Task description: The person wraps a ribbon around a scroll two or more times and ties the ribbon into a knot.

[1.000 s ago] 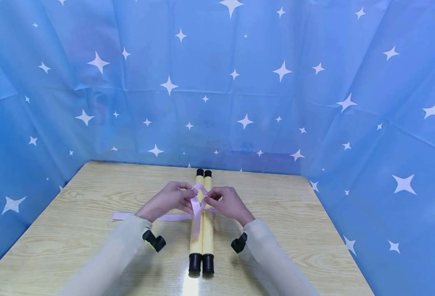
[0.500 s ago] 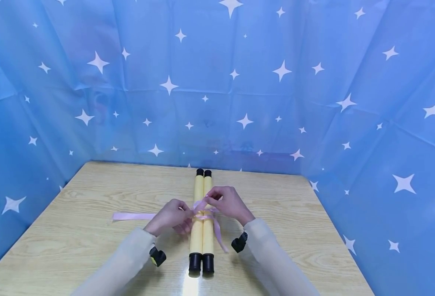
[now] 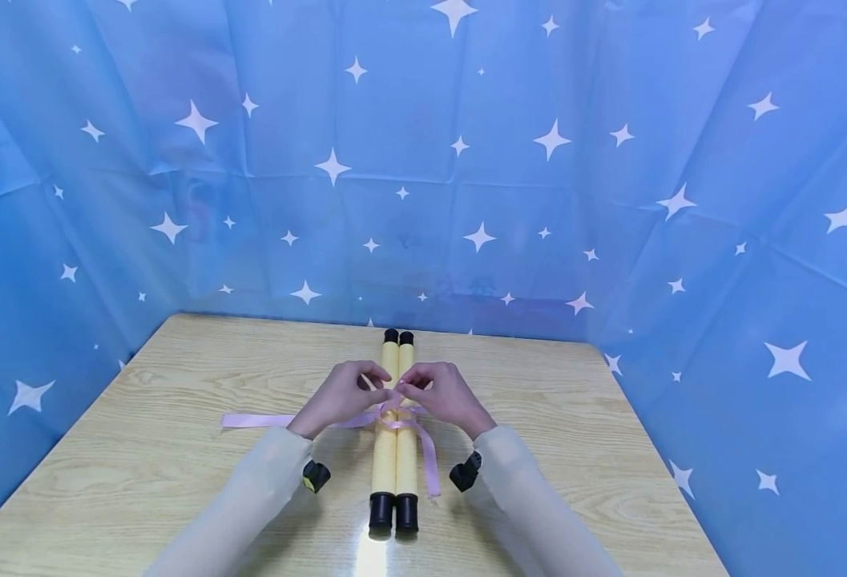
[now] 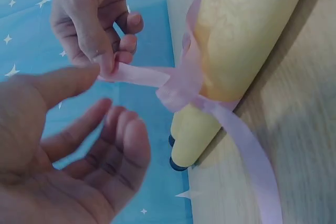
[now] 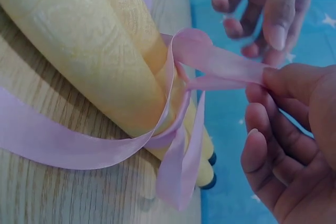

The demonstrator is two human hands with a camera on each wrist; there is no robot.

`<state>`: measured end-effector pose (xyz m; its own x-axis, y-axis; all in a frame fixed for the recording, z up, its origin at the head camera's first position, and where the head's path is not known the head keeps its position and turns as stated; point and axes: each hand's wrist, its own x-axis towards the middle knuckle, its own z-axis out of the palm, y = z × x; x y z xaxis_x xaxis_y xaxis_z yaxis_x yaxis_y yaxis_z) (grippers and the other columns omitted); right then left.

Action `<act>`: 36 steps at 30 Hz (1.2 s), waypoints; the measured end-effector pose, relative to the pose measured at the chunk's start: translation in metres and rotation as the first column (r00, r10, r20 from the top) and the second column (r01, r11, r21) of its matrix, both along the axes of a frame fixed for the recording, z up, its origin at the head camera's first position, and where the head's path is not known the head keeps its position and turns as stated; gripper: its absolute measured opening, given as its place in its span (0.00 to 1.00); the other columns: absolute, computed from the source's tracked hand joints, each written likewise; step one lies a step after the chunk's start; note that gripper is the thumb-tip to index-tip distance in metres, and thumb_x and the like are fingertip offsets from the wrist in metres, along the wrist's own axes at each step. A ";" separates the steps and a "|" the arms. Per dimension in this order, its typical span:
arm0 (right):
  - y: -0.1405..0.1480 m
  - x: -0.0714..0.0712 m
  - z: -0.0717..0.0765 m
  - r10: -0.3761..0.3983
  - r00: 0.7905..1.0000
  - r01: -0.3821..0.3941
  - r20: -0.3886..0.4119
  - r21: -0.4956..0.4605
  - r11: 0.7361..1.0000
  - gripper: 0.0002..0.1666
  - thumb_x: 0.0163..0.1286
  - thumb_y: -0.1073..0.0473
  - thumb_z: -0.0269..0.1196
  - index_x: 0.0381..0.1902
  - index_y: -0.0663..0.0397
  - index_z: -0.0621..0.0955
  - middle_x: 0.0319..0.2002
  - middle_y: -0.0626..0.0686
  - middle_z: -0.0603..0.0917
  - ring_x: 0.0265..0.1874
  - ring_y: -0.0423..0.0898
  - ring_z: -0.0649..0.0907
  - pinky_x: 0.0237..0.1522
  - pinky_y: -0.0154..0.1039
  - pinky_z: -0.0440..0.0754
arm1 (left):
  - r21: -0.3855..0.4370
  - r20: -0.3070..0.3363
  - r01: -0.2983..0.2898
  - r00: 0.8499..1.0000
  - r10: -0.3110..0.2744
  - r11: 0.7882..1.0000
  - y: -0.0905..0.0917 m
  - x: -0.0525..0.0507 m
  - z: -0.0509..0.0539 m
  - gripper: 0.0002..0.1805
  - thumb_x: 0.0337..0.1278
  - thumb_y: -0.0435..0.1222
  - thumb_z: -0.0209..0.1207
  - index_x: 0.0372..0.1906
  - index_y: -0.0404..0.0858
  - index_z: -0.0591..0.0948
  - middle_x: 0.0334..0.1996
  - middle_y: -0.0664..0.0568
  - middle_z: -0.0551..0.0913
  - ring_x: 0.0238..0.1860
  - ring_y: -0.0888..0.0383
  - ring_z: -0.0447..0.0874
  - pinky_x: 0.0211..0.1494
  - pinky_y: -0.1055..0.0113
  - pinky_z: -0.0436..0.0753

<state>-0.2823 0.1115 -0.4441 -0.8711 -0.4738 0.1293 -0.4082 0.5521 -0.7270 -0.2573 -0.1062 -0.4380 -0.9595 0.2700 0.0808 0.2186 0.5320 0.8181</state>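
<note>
Two yellow patterned scrolls (image 3: 385,465) with black end caps lie side by side on the table. A pink ribbon (image 5: 173,103) goes round their middle, crossing on top with a raised loop. My right hand (image 3: 446,397) pinches the raised part of the ribbon between thumb and fingertips, its other fingers loosely curled. Right beside it, my left hand (image 3: 344,394) has its fingers apart and loosely bent, a fingertip close to the pinched ribbon; the left wrist view (image 4: 79,145) shows nothing gripped in it. Whether that fingertip touches the ribbon I cannot tell.
One ribbon tail (image 3: 253,421) stretches left over the wooden table (image 3: 178,481); another tail (image 3: 430,465) hangs down on the right of the scrolls. A blue curtain with white stars (image 3: 423,200) stands behind the table and at its sides.
The left hand has let go of the ribbon strip it held, dipped beside the scrolls, and come back up to the right hand. A tail now lies to the right. The right hand stays pinched.
</note>
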 end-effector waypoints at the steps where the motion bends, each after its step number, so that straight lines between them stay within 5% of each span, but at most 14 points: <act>1: 0.000 0.001 0.000 0.000 1.000 0.000 0.003 0.001 1.000 0.06 0.74 0.50 0.66 0.39 0.39 0.89 0.36 0.53 0.91 0.34 0.40 0.83 0.39 0.37 0.82 | 0.006 -0.006 0.019 1.000 -0.019 1.000 0.001 -0.002 0.000 0.14 0.60 0.39 0.71 0.48 0.38 0.87 0.41 0.50 0.87 0.36 0.58 0.82 0.39 0.66 0.81; 5: -0.002 0.002 0.002 0.000 1.000 0.000 0.001 -0.012 1.000 0.05 0.73 0.50 0.67 0.39 0.38 0.89 0.35 0.47 0.90 0.35 0.40 0.84 0.40 0.37 0.82 | 0.019 -0.015 0.089 0.996 -0.089 0.996 0.002 -0.009 0.000 0.12 0.59 0.34 0.70 0.48 0.40 0.88 0.44 0.50 0.87 0.38 0.57 0.81 0.39 0.66 0.80; 12: -0.006 0.004 0.006 0.000 1.000 0.001 0.014 -0.054 0.999 0.04 0.72 0.49 0.68 0.38 0.37 0.89 0.32 0.40 0.89 0.35 0.39 0.84 0.39 0.37 0.81 | 0.018 -0.086 0.173 0.982 -0.171 0.985 0.002 -0.017 -0.008 0.05 0.61 0.31 0.68 0.41 0.38 0.90 0.33 0.52 0.87 0.33 0.61 0.80 0.37 0.71 0.80; 23: 0.004 0.008 -0.001 -0.070 0.995 0.073 0.077 -0.047 0.996 0.08 0.72 0.45 0.66 0.41 0.39 0.88 0.37 0.48 0.89 0.37 0.44 0.83 0.40 0.41 0.81 | 0.062 -0.061 0.167 0.985 -0.163 0.984 0.002 -0.017 -0.014 0.03 0.65 0.31 0.66 0.36 0.38 0.88 0.29 0.45 0.88 0.24 0.62 0.80 0.28 0.71 0.79; 29: 0.020 0.015 -0.013 -0.034 0.994 0.028 0.108 0.052 0.998 0.12 0.68 0.49 0.70 0.46 0.47 0.86 0.38 0.45 0.87 0.38 0.43 0.82 0.38 0.38 0.82 | 0.059 -0.054 0.135 0.990 -0.132 0.989 0.002 -0.016 -0.015 0.03 0.64 0.30 0.66 0.36 0.38 0.88 0.29 0.45 0.87 0.25 0.62 0.79 0.28 0.71 0.79; 36: 0.031 0.022 -0.032 0.015 0.993 -0.031 0.115 0.139 0.990 0.10 0.63 0.56 0.74 0.40 0.50 0.86 0.32 0.44 0.87 0.31 0.38 0.83 0.35 0.33 0.82 | 0.056 -0.060 0.124 0.991 -0.120 0.991 0.001 -0.016 -0.015 0.03 0.65 0.30 0.65 0.35 0.38 0.88 0.31 0.42 0.87 0.26 0.62 0.79 0.29 0.71 0.79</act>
<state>-0.2604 0.1429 -0.4756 -0.8649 -0.5004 -0.0386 -0.3417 0.6435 -0.6849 -0.2734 -0.1049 -0.4531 -0.9131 0.3778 0.1535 0.3259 0.4496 0.8317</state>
